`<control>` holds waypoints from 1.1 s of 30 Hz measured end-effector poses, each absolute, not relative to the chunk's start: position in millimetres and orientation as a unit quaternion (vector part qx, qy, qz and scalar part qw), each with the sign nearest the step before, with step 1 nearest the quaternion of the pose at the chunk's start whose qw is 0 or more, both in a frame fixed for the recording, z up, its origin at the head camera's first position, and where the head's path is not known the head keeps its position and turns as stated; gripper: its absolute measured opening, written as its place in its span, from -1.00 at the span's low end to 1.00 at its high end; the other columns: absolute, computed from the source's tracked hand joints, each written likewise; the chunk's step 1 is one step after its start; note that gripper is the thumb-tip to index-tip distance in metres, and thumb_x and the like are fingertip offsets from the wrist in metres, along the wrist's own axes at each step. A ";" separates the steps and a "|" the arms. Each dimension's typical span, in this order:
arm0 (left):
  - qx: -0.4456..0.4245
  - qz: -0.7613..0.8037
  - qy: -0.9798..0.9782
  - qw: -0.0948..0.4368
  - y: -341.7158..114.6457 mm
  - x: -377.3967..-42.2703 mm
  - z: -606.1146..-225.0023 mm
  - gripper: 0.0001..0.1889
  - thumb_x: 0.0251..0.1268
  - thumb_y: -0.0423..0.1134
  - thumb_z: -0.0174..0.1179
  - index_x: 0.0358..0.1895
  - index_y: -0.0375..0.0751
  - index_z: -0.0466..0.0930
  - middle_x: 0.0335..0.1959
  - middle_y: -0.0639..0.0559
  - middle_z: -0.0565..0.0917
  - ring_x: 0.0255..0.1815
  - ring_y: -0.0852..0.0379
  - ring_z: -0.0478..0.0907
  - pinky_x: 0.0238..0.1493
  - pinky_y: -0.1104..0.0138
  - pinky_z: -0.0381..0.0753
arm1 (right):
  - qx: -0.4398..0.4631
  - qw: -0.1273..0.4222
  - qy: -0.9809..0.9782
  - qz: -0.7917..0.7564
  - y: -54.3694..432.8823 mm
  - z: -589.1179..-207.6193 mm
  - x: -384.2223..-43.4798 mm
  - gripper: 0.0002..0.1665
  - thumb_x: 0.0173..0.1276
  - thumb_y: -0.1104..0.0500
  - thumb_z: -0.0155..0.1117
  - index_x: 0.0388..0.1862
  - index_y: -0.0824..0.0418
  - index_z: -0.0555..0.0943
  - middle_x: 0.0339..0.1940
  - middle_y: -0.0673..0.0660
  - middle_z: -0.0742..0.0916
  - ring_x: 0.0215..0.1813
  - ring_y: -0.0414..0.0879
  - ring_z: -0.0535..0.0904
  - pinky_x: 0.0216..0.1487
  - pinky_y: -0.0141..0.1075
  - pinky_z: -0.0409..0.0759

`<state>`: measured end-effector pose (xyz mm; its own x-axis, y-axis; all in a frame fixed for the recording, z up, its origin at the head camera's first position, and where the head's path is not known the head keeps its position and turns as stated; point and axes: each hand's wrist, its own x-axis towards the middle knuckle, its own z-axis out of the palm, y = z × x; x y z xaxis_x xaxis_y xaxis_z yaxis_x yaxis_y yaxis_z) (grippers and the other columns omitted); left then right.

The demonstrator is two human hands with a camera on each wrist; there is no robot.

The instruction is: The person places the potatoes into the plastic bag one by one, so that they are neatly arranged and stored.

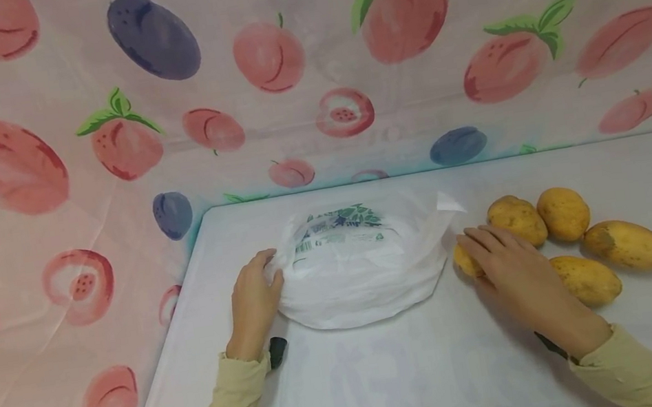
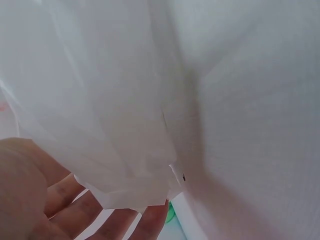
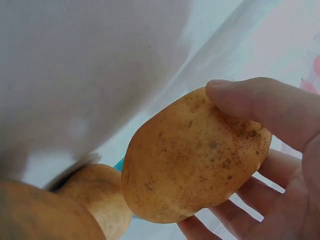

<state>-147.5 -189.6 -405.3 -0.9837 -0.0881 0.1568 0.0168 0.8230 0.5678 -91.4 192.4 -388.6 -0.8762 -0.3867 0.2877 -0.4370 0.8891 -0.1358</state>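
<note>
A white plastic bag [image 1: 351, 290] with green print lies in the middle of the table, its top edge raised. My left hand [image 1: 254, 300] holds the bag's left side; in the left wrist view its fingers [image 2: 75, 212] reach behind the thin plastic [image 2: 100, 115]. To the right of the bag, my right hand [image 1: 525, 283] grips a potato [image 3: 190, 160] between thumb and fingers. From the head view, most of this potato is hidden under the hand. What the bag contains is hidden.
Several other potatoes lie by my right hand: a round one [image 1: 564, 214], one behind the fingers [image 1: 518, 218], a long one [image 1: 630, 245] and another near the wrist [image 1: 588, 279]. A fruit-patterned cloth [image 1: 301, 116] hangs behind the white table [image 1: 390, 389].
</note>
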 end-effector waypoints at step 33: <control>0.017 -0.285 -0.955 0.084 -189.2 -148.2 -404.6 -0.61 0.35 -0.32 0.22 0.23 -0.24 0.55 0.20 -0.20 0.63 0.22 -0.20 0.54 0.19 -0.06 0.52 | 0.263 0.228 -0.929 0.127 188.7 -351.1 -86.5 -0.14 -0.10 0.27 0.64 0.25 0.34 0.51 0.20 0.29 0.59 0.18 0.23 0.48 0.10 0.16 0.52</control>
<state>-148.2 -189.2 -404.6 -0.9852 -0.0801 0.1513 0.0160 0.8369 0.5471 -86.5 188.7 -351.1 -0.7578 -0.4311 0.4898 -0.5470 0.8290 -0.1167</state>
